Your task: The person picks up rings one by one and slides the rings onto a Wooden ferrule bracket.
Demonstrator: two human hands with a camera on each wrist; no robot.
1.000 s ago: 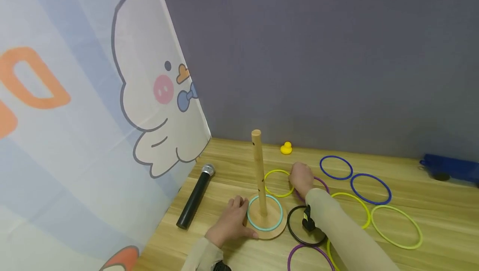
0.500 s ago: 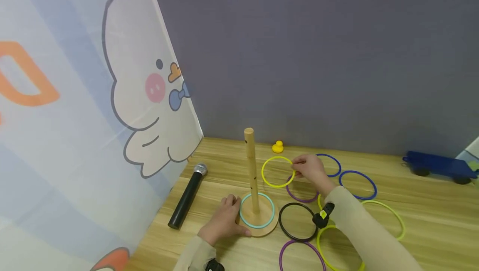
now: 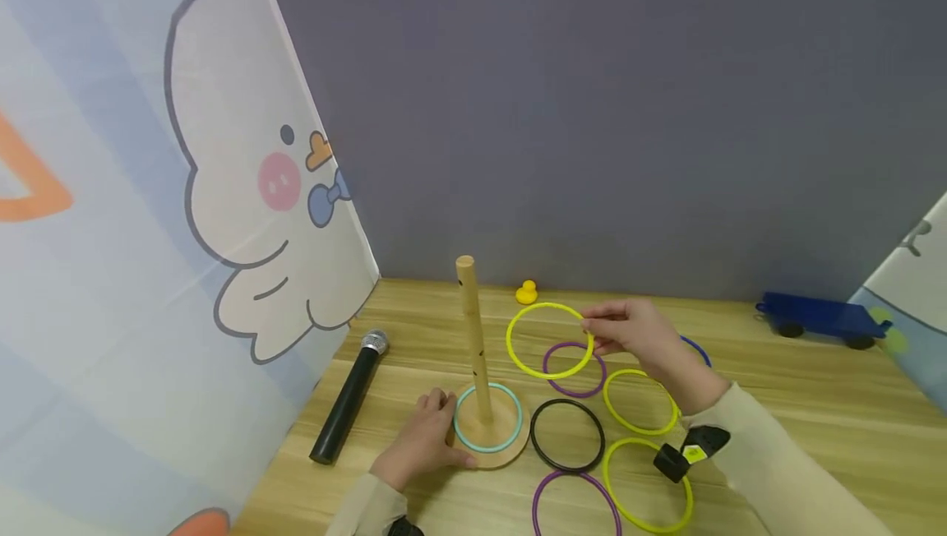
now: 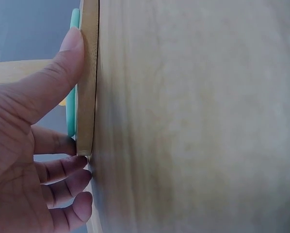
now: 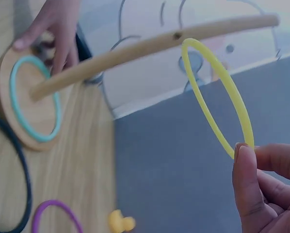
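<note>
A wooden ring-toss stand (image 3: 510,459) with an upright post (image 3: 477,347) stands on the table, a teal ring (image 3: 488,450) lying round the post's foot. My left hand (image 3: 422,442) holds the round base by its edge; in the left wrist view the thumb (image 4: 67,63) lies along the rim. Raised to the right of the post is a yellow ring (image 5: 238,102). My right hand (image 3: 645,340) pinches that ring at its right side between thumb and fingertips. It hangs tilted, apart from the post in the head view and overlapping it in the right wrist view.
Right of the stand lie a black ring (image 3: 532,435), purple rings (image 3: 545,367) and yellow rings (image 3: 605,470). A microphone (image 3: 348,404) lies at left. Along the back are a yellow toy duck (image 3: 527,293) and a blue toy wagon (image 3: 821,316), before a grey wall (image 3: 562,125).
My right hand has picked up the yellow ring from the table and raised it beside the post. My left hand stays at the base. The head view has swung to the right.
</note>
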